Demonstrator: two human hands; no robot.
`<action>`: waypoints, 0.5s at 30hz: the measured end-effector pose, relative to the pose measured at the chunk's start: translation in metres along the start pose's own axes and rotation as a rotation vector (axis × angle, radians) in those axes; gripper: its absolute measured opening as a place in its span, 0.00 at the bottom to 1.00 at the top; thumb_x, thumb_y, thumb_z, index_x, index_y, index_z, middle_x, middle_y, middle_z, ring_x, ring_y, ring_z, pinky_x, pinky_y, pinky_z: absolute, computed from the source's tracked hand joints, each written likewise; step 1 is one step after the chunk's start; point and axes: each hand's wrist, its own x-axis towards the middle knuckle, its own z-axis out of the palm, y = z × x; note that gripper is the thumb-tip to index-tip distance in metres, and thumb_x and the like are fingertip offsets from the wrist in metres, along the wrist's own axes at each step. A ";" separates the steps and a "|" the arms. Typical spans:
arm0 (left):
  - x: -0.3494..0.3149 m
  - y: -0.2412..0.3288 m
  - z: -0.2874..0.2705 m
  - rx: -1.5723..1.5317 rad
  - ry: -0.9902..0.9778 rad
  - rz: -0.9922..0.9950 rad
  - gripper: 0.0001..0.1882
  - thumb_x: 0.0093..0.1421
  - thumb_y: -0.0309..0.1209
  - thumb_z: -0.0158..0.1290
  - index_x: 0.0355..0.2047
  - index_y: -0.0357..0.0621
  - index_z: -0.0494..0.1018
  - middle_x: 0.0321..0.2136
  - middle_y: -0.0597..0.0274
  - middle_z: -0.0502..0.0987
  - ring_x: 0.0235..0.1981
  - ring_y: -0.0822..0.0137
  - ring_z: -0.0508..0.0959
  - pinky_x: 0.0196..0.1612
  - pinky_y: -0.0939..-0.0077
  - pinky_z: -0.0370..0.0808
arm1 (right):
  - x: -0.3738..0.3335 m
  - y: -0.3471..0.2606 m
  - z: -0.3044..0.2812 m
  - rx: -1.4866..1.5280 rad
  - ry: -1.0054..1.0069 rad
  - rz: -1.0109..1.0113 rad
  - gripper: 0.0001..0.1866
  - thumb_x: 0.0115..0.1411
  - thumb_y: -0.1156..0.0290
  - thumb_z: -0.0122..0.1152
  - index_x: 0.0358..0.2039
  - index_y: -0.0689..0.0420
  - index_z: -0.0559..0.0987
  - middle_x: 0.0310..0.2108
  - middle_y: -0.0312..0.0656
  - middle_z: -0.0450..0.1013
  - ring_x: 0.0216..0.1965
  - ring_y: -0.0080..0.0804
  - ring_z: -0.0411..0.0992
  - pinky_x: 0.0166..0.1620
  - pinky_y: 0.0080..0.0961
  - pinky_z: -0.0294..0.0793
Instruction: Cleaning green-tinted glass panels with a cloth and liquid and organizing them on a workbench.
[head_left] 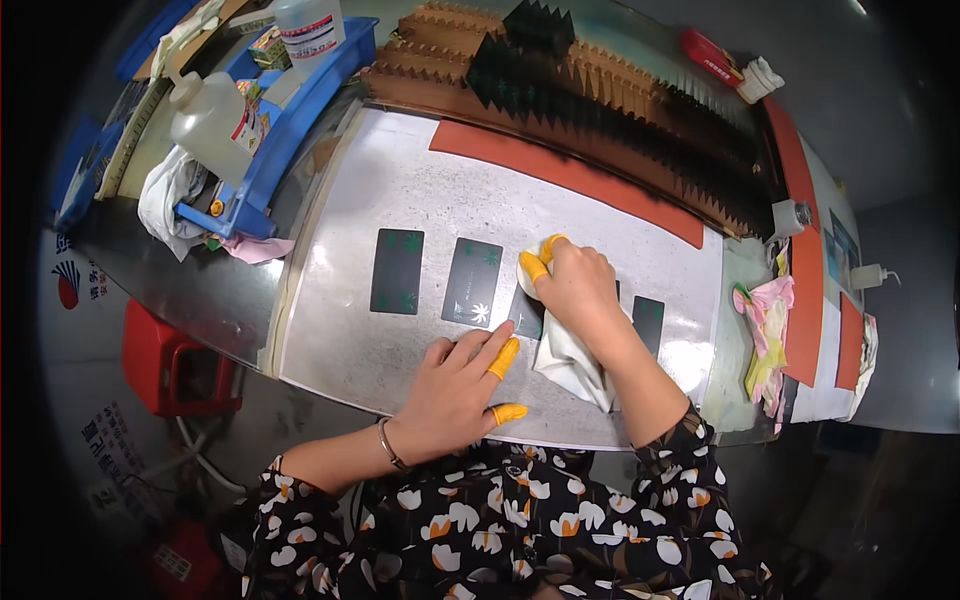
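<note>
Several black rectangular cards with green leaf marks lie in a row on a pale grey work mat [335,330]. The leftmost card [397,271] and the one beside it [473,280] are fully in sight; the second has a white leaf mark. My right hand [580,290], wearing yellow finger cots, grips a white cloth [570,365] over the middle card [525,318], partly covering it. My left hand [460,385] has its fingers stretched, with fingertips by that card's lower edge and yellow cots on two digits. The rightmost card [648,322] lies past my right wrist, another mostly hidden behind it.
Toothed brown racks [600,110] stand along the far side behind an orange-red strip [560,175]. At left, a blue tray [300,125] holds bottles. A crumpled pink-yellow cloth [768,330] lies at right. A red stool [175,360] stands below the table's left side.
</note>
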 end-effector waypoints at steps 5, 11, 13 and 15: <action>-0.002 -0.004 -0.003 -0.060 -0.016 0.000 0.27 0.43 0.40 0.56 0.39 0.32 0.68 0.52 0.51 0.61 0.48 0.59 0.62 0.45 0.66 0.59 | -0.027 -0.002 0.014 -0.018 -0.024 -0.062 0.12 0.48 0.65 0.57 0.24 0.63 0.73 0.18 0.55 0.71 0.23 0.52 0.71 0.29 0.41 0.70; -0.020 -0.033 -0.016 -0.195 0.051 -0.014 0.27 0.44 0.37 0.56 0.42 0.31 0.66 0.52 0.52 0.61 0.48 0.57 0.62 0.47 0.63 0.59 | -0.064 -0.010 0.021 -0.004 -0.111 -0.082 0.12 0.46 0.66 0.56 0.22 0.63 0.72 0.15 0.53 0.69 0.19 0.51 0.70 0.26 0.42 0.69; -0.027 -0.042 -0.022 -0.155 0.075 -0.112 0.27 0.44 0.36 0.56 0.42 0.31 0.66 0.52 0.53 0.60 0.48 0.55 0.62 0.48 0.62 0.58 | -0.071 -0.013 0.017 -0.024 -0.228 -0.113 0.13 0.46 0.65 0.56 0.23 0.63 0.72 0.14 0.52 0.69 0.18 0.49 0.70 0.25 0.42 0.69; -0.030 -0.046 -0.023 -0.129 0.077 -0.113 0.27 0.43 0.36 0.57 0.42 0.32 0.65 0.52 0.53 0.61 0.48 0.55 0.62 0.48 0.62 0.59 | -0.070 -0.017 0.011 -0.047 -0.258 -0.155 0.13 0.48 0.64 0.55 0.23 0.64 0.72 0.13 0.51 0.69 0.17 0.48 0.70 0.24 0.42 0.69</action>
